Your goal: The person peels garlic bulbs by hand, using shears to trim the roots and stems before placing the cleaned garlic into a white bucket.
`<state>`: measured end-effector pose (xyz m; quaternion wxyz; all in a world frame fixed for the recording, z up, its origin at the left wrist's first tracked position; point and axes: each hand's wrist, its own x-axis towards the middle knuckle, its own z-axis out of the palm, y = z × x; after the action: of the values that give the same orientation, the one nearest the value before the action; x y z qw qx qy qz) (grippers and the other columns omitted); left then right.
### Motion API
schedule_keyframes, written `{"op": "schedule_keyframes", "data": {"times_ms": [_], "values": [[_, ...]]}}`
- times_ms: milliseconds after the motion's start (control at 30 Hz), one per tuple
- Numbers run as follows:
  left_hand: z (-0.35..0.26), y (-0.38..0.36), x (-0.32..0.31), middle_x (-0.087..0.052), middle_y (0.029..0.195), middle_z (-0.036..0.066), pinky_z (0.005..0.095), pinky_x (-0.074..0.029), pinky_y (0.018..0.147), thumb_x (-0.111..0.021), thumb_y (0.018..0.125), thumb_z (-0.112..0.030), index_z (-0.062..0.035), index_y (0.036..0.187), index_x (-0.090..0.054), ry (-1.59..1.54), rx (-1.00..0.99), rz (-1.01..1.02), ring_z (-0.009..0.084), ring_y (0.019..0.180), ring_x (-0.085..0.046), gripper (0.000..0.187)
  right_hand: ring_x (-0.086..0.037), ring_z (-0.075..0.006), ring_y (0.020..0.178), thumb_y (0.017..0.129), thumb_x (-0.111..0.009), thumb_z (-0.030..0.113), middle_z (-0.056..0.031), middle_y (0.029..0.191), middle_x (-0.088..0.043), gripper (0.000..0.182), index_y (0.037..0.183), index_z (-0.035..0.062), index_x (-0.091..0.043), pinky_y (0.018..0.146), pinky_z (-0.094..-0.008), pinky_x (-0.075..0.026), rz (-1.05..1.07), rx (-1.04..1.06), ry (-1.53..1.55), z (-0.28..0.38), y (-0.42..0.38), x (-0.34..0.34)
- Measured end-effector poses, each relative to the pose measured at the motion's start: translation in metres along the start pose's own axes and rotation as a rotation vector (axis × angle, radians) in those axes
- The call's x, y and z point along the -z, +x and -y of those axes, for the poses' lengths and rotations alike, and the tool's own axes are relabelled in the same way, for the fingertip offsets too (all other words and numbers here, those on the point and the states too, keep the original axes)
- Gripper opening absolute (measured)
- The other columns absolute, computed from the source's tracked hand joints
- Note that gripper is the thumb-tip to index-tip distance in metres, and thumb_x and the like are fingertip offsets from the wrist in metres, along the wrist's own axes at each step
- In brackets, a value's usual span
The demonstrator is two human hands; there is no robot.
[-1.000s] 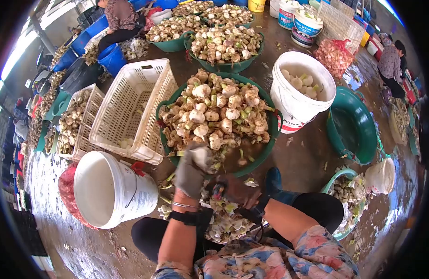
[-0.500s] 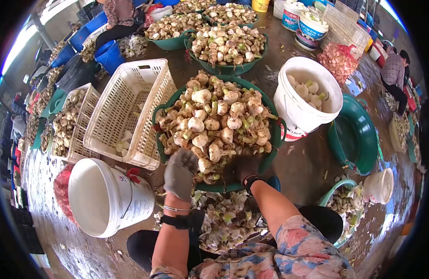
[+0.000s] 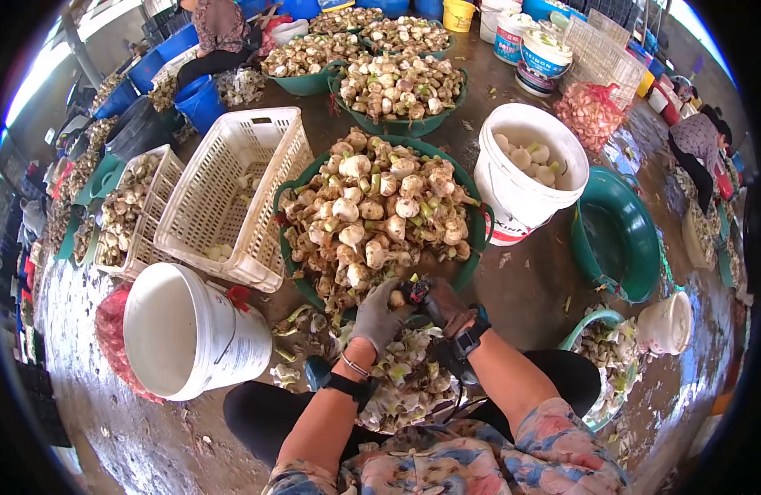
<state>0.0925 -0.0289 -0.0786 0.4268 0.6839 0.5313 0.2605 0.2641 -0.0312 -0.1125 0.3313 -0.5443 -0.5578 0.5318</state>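
My left hand [image 3: 380, 313], in a grey glove, is closed around a garlic bulb [image 3: 397, 299] at the near rim of a green tub [image 3: 473, 285]. Right beside it, my right hand [image 3: 448, 307] wears a darker glove and has its fingers curled. A small black object with reddish spots [image 3: 416, 289] shows at those fingertips, close against the bulb; I cannot tell what it is. Unpeeled garlic bulbs [image 3: 372, 210] with cut stalks are heaped in the tub. Below my hands, loose garlic skins [image 3: 401, 384] lie piled between my knees.
White buckets stand left [image 3: 162, 330] and right [image 3: 520, 194], the right one holding peeled bulbs [image 3: 529, 161]. A cream plastic crate [image 3: 273, 206] is left of the tub. Another green basin [image 3: 615, 239] sits far right. More garlic tubs [image 3: 401, 124] stand behind. A person [image 3: 219, 33] sits back left.
Both hands have drawn together at the tub's near edge, the right one coming out of the garlic heap. A bulb is now in the left hand. The view has shifted slightly.
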Motion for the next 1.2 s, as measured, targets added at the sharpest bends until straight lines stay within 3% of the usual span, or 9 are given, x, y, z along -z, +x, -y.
{"op": "schedule_keyframes", "data": {"times_ms": [333, 433, 500, 567, 800, 900, 967, 1067, 1200], "values": [[-0.003, -0.04, 0.031, -0.062, 0.101, 0.01, 0.0311, -0.048, 0.082, -0.073, 0.078, -0.021, -0.0014, 0.122, -0.05, -0.062, 0.005, -0.043, 0.0198, 0.091, -0.059, 0.053, -0.061, -0.0175, 0.08, 0.085, -0.055, 0.013, -0.0074, 0.086, -0.064, 0.017, 0.098, 0.0049, -0.063, 0.073, -0.0322, -0.047, -0.023, 0.166, 0.029, -0.04, 0.004, -0.031], [0.009, -0.051, 0.037, -0.06, 0.095, 0.002, 0.0244, -0.047, 0.069, -0.057, 0.092, -0.022, -0.004, 0.116, -0.054, -1.085, 0.288, 0.087, 0.0129, 0.082, -0.058, 0.031, -0.06, -0.0186, 0.079, 0.083, -0.058, 0.013, -0.0071, 0.087, -0.063, 0.019, 0.099, 0.0037, -0.063, 0.072, -0.0338, -0.047, -0.234, -0.03, -0.088, 0.031, -0.037, -0.05], [0.011, -0.059, 0.039, -0.06, 0.094, 0.002, 0.0232, -0.046, 0.066, -0.056, 0.093, -0.023, -0.0043, 0.116, -0.054, -1.247, 0.203, 0.174, 0.0122, 0.081, -0.058, 0.03, -0.059, -0.019, 0.078, 0.082, -0.059, 0.013, -0.0068, 0.088, -0.063, 0.021, 0.1, 0.0027, -0.063, 0.071, -0.0343, -0.047, -0.436, -0.083, -0.326, 0.057, -0.053, -0.058], [0.008, -0.063, 0.043, -0.06, 0.093, 0.001, 0.0221, -0.046, 0.064, -0.054, 0.093, -0.025, -0.0047, 0.115, -0.054, -1.406, 0.107, 0.266, 0.0115, 0.079, -0.058, 0.029, -0.059, -0.0206, 0.077, 0.082, -0.057, 0.009, -0.0064, 0.092, -0.063, 0.021, 0.101, 0.001, -0.062, 0.07, -0.0351, -0.047, -0.14, 0.063, 0.367, 0.027, -0.035, -0.058], [-0.024, -0.075, 0.063, -0.063, 0.094, 0.004, 0.0262, -0.046, 0.063, -0.056, 0.092, -0.025, -0.0038, 0.112, -0.056, -0.792, 0.317, -0.036, 0.0156, 0.078, -0.062, 0.029, -0.064, -0.0208, 0.079, 0.091, -0.05, 0.009, -0.0113, 0.093, -0.065, 0.023, 0.11, -0.0009, -0.058, 0.07, -0.0307, -0.055, 0.05, -0.027, 0.849, 0.028, -0.041, -0.065], [0.002, -0.059, 0.04, -0.06, 0.099, 0.009, 0.0297, -0.05, 0.073, -0.059, 0.087, -0.015, -0.0023, 0.107, -0.057, 0.323, -0.166, -0.515, 0.0224, 0.092, -0.061, 0.025, -0.063, -0.0199, 0.078, 0.09, -0.048, 0.009, -0.0115, 0.093, -0.064, 0.022, 0.106, -0.0037, -0.058, 0.069, -0.0309, -0.053, 0.019, -0.058, 0.983, 0.018, -0.04, -0.078], [-0.008, -0.067, 0.036, -0.057, 0.104, 0.01, 0.0291, -0.05, 0.076, -0.059, 0.086, -0.01, -0.0021, 0.106, -0.056, 0.145, -0.266, -0.449, 0.0201, 0.093, -0.06, 0.022, -0.056, -0.02, 0.074, 0.09, -0.049, 0.011, -0.0085, 0.081, -0.059, 0.018, 0.079, 0.0029, -0.062, 0.071, -0.0337, -0.046, -0.244, 0.437, 0.03, -0.042, -0.011, -0.092], [0.009, -0.065, 0.037, -0.053, 0.113, 0.007, 0.0249, -0.048, 0.082, -0.059, 0.086, -0.001, -0.001, 0.114, -0.054, -0.497, -0.029, -0.042, 0.0115, 0.095, -0.055, 0.028, -0.061, -0.0204, 0.077, 0.087, -0.051, 0.008, -0.0123, 0.095, -0.064, 0.018, 0.102, 0.0009, -0.06, 0.066, -0.0339, -0.049, 0.209, 0.238, 0.928, -0.14, 0.031, -0.07], [-0.013, -0.079, 0.052, -0.059, 0.102, 0.005, 0.027, -0.047, 0.08, -0.056, 0.093, -0.018, 0.0021, 0.117, -0.054, -0.872, 0.041, 0.119, 0.0117, 0.089, -0.055, 0.031, -0.062, -0.0254, 0.077, 0.088, -0.052, 0.014, -0.0178, 0.084, -0.063, 0.021, 0.08, -0.0007, -0.064, 0.066, -0.0342, -0.046, -0.088, 0.264, -0.232, 0.037, -0.045, -0.057]]}}
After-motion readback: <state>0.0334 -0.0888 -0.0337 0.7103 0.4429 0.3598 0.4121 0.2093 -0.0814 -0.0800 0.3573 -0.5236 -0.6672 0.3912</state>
